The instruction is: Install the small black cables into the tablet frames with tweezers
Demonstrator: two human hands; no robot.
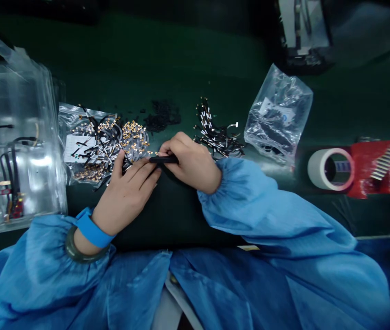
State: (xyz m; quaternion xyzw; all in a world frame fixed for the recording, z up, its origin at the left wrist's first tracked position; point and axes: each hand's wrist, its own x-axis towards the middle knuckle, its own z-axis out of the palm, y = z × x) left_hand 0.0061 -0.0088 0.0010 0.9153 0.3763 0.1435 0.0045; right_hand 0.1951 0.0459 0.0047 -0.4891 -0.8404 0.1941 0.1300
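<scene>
My left hand [124, 197] and right hand [189, 160] met over the green mat [181, 64], both pinching a slim black tool [163, 159] between fingertips, its tip touching a small gold-ended part at the edge of the pile [112, 142]. I judged it best to brace both wrists and work one part at a time. Beyond lay finished cables [215, 133] and a bag [277, 121].

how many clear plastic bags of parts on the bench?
2. One bag lies open left of the left hand, spilling gold-tipped parts; a second bag sits sealed, right of the right hand. Others may be hidden.
</scene>
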